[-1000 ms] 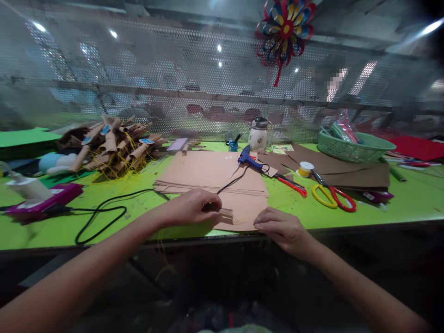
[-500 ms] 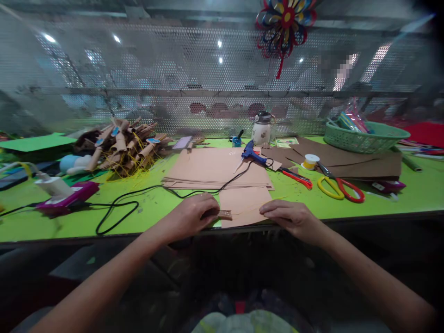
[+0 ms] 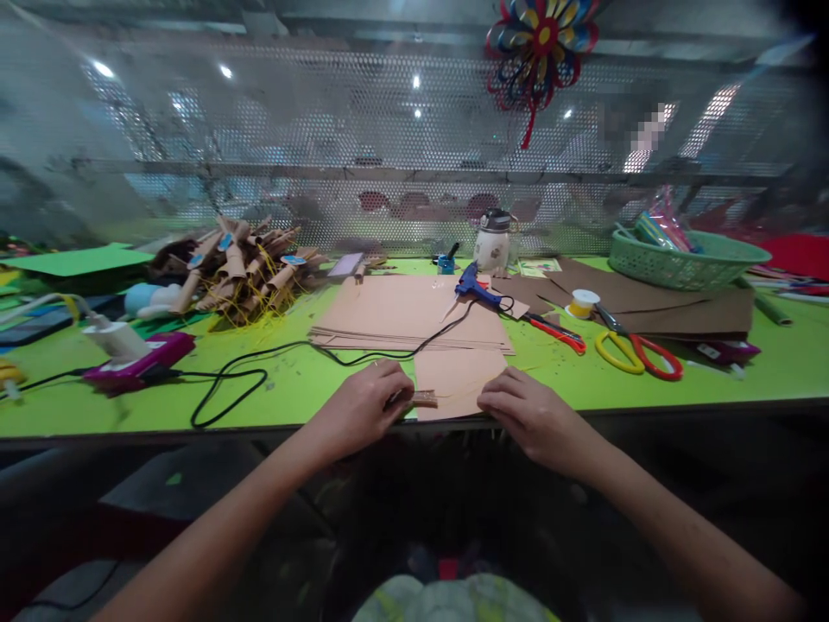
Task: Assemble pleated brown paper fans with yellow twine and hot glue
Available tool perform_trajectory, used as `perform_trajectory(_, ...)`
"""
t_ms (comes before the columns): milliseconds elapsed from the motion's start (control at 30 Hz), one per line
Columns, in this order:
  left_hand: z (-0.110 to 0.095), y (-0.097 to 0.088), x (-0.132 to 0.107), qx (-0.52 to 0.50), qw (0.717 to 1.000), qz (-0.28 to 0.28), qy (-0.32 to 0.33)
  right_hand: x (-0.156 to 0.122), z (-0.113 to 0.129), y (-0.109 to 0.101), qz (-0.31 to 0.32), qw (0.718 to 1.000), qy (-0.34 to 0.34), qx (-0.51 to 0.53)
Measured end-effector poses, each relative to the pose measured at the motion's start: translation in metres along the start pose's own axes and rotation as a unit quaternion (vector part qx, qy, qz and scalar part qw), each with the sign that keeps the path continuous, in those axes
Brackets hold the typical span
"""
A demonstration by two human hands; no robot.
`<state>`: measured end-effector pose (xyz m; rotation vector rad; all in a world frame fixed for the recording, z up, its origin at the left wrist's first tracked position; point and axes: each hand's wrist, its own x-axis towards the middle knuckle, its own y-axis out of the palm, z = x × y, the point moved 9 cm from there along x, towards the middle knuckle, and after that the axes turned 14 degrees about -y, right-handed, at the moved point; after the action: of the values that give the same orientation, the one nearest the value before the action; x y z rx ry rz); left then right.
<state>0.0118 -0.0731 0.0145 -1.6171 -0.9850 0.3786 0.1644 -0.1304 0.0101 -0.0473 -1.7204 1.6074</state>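
Observation:
At the table's front edge, my left hand (image 3: 372, 399) is closed around a small strip of folded brown card (image 3: 426, 398), whose end sticks out past the fingertips. A thin yellow thread (image 3: 457, 395) runs from that strip toward my right hand (image 3: 528, 408). The right fingers are pinched together on the thread, low over a small sheet of tan card (image 3: 453, 367). This sheet lies between both hands, in front of a stack of larger tan sheets (image 3: 382, 307).
A blue glue gun (image 3: 476, 285) rests on the stack, its black cord (image 3: 291, 347) trailing left. Scissors (image 3: 638, 350), a red-handled cutter (image 3: 557, 333) and a thread spool (image 3: 582, 302) lie right. Rolled card pieces (image 3: 243, 268) are heaped left; a green basket (image 3: 686, 259) stands at right.
My right hand has moved slightly left, closer to the strip in my left hand. The left hand keeps its hold. The whole view has shifted a little.

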Motion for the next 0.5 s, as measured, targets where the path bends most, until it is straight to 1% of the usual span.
perform_trajectory(100, 0.001, -0.001, 0.000, 0.001, 1.000, -0.006, -0.012, 0.010, 0.007, 0.006, 0.024, 0.999, -0.017, -0.042)
perform_trajectory(233, 0.001, -0.002, -0.001, -0.004, 1.000, -0.013, -0.015, 0.020, 0.009, 0.013, 0.032, 0.996, -0.025, -0.078)
perform_trajectory(500, 0.003, -0.001, -0.002, -0.012, 1.000, -0.017, -0.022, 0.024, 0.012, 0.019, 0.032, 0.993, -0.041, -0.103)
